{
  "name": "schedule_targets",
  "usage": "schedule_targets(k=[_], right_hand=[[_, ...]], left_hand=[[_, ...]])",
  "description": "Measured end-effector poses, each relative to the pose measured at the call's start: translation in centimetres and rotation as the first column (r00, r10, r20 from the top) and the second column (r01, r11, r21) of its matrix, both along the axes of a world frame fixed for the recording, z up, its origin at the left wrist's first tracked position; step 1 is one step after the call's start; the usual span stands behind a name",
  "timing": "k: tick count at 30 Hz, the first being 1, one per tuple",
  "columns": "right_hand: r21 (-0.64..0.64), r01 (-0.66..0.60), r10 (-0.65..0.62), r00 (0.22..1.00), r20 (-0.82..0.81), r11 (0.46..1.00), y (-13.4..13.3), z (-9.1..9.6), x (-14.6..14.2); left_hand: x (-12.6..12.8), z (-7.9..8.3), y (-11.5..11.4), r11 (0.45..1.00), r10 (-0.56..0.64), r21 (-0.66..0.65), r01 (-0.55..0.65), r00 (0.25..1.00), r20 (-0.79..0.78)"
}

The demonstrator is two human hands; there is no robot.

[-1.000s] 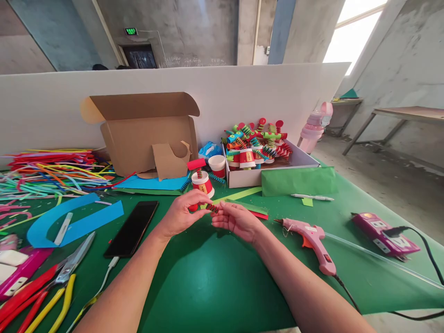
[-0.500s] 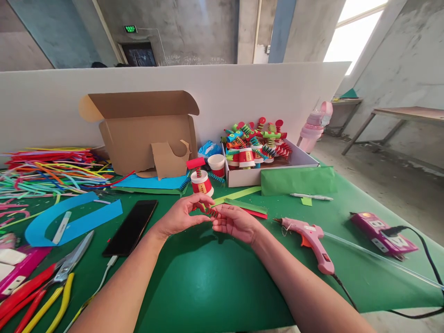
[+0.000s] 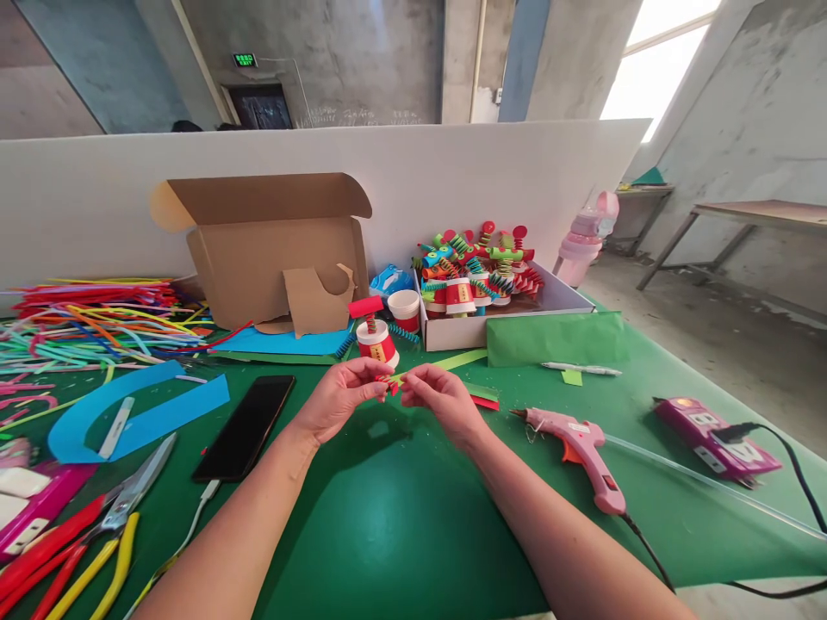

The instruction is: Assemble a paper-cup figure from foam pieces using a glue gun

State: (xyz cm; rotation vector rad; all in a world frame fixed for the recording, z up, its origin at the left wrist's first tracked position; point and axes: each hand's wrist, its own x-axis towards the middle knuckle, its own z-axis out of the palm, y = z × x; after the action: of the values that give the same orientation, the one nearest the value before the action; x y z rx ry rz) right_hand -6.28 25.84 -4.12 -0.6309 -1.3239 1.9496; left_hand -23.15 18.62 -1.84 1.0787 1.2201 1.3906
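Observation:
My left hand (image 3: 339,398) and my right hand (image 3: 439,400) meet above the green table (image 3: 388,517), fingertips pinched together on a small red coiled piece (image 3: 391,384) held between them. Just behind the hands stands a red and white paper cup figure (image 3: 376,337) with a spring neck and a red top. A green paper strip (image 3: 452,362) lies right behind my right hand.
A black phone (image 3: 245,425) lies left of my hands, a pink glue gun (image 3: 578,441) to the right. An open cardboard box (image 3: 271,250), a white box of finished figures (image 3: 491,288), pipe cleaners (image 3: 90,319), scissors and pliers (image 3: 83,534), a pink power strip (image 3: 714,435) and blue paper (image 3: 129,413) surround them.
Both hands have lifted slightly and closed in. The coiled piece, earlier stretched between them, is now squeezed short between the fingertips.

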Motion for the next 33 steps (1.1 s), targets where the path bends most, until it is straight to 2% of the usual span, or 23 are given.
schedule_targets(k=[2, 4, 11, 16, 26, 33], right_hand=[[0.077, 0.044, -0.041, 0.999, -0.03, 0.996, -0.1, 0.4, 0.0], [0.123, 0.053, -0.048, 0.998, -0.049, 0.991, -0.3, 0.6, -0.1], [0.245, 0.051, -0.06, 0.998, 0.031, 0.968, -0.7, 0.2, -0.5], [0.272, 0.046, -0.064, 0.996, 0.057, 0.961, -0.5, -0.1, -0.4], [0.305, 0.071, -0.095, 0.993, 0.066, 0.95, -0.7, 0.2, -0.4], [0.283, 0.051, -0.075, 0.994, 0.076, 0.958, -0.6, 0.1, -0.3]], left_hand=[[0.1, -0.1, 0.1, 1.0, 0.005, -0.01, -0.004, 0.997, 0.073], [0.3, -0.2, 0.2, 1.0, 0.019, -0.012, -0.018, 0.996, 0.083], [0.9, -0.4, 0.4, 0.996, 0.087, 0.015, -0.087, 0.996, -0.017], [1.0, -0.5, 0.4, 0.997, 0.078, 0.005, -0.078, 0.996, -0.05], [1.1, -0.8, 0.4, 0.998, 0.053, -0.027, -0.053, 0.998, -0.02], [0.9, -0.8, 0.5, 0.997, 0.08, 0.011, -0.079, 0.997, -0.022]])
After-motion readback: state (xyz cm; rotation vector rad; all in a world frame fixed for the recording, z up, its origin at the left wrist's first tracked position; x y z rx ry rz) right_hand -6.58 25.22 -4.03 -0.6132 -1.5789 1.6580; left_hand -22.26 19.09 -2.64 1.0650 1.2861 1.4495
